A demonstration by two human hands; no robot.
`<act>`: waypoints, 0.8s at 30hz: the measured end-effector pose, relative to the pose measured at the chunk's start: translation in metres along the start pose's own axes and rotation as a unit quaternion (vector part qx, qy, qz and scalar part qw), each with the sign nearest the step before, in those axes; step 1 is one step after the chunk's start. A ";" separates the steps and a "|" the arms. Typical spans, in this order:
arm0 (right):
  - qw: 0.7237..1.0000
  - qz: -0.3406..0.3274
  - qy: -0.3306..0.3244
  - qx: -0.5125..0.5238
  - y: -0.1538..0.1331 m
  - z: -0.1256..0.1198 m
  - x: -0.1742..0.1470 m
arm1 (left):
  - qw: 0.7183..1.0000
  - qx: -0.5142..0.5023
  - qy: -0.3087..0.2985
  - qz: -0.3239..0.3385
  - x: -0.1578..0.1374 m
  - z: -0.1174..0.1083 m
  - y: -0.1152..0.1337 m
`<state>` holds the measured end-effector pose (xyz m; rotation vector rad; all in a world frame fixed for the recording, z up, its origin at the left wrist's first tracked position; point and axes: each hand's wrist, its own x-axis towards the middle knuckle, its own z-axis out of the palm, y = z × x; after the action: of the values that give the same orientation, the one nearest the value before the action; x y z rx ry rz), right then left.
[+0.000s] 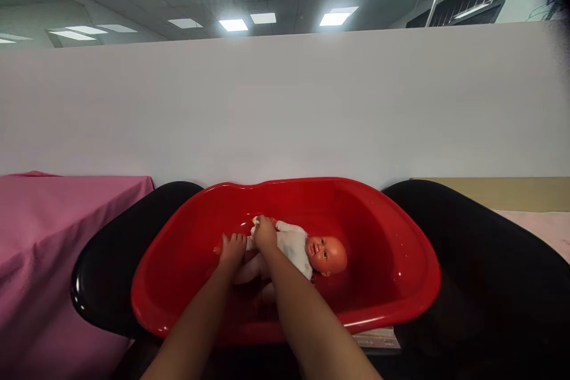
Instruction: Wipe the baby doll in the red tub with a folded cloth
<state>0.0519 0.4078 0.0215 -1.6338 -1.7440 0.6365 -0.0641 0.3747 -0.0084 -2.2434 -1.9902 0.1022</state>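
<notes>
A baby doll (pixel 327 255) in a white top lies on its back in a red baby bathtub (pixel 387 208), its head toward the right. My right hand (pixel 266 234) is closed over the doll's lower body, with a small whitish piece of cloth (pixel 255 223) showing at its fingertips. Whether that cloth is loose or part of the doll's clothing, I cannot tell. Just left of it, my left hand (pixel 233 248) has its fingers curled round one of the doll's legs. My forearms cover part of the doll's near side.
Black curved surfaces (pixel 107 273) flank the tub on both sides. Pink cloth (pixel 57 237) drapes over something at the left. Behind the tub rises a plain white partition (pixel 276 107). Under the tub's near right edge a flat, pale item (pixel 377 338) sticks out.
</notes>
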 end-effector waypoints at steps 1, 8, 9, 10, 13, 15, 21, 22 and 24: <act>1.000 0.016 0.013 -0.004 0.004 -0.003 0.002 | 1.000 0.019 0.003 -0.003 0.001 0.002 -0.004; 0.994 0.030 0.034 -0.104 0.027 -0.024 0.016 | 0.998 0.010 -0.050 -0.024 -0.001 0.008 -0.012; 0.991 0.027 0.023 -0.128 0.031 -0.027 0.019 | 0.998 0.004 -0.054 -0.026 -0.001 0.009 -0.012; 0.989 0.025 0.008 -0.145 0.036 -0.030 0.022 | 0.998 -0.002 -0.058 -0.028 -0.001 0.009 -0.012; 0.986 0.028 -0.039 -0.159 0.052 -0.041 0.034 | 0.997 -0.027 -0.073 -0.028 0.000 0.011 -0.013; 0.983 0.039 -0.071 -0.166 0.062 -0.050 0.041 | 0.996 -0.035 -0.080 -0.027 0.000 0.013 -0.014; 0.976 0.086 -0.124 -0.159 0.077 -0.064 0.045 | 0.994 -0.058 -0.093 -0.018 0.000 0.014 -0.016; 0.976 0.092 -0.127 -0.151 0.077 -0.063 0.043 | 0.993 -0.065 -0.098 -0.016 0.000 0.015 -0.016; 0.978 0.101 -0.120 -0.135 0.075 -0.058 0.040 | 0.992 -0.076 -0.105 -0.011 0.000 0.016 -0.018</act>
<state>0.1450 0.4505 0.0104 -2.0119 -1.9179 0.7433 -0.0839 0.3777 -0.0216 -2.3920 -2.1957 0.1980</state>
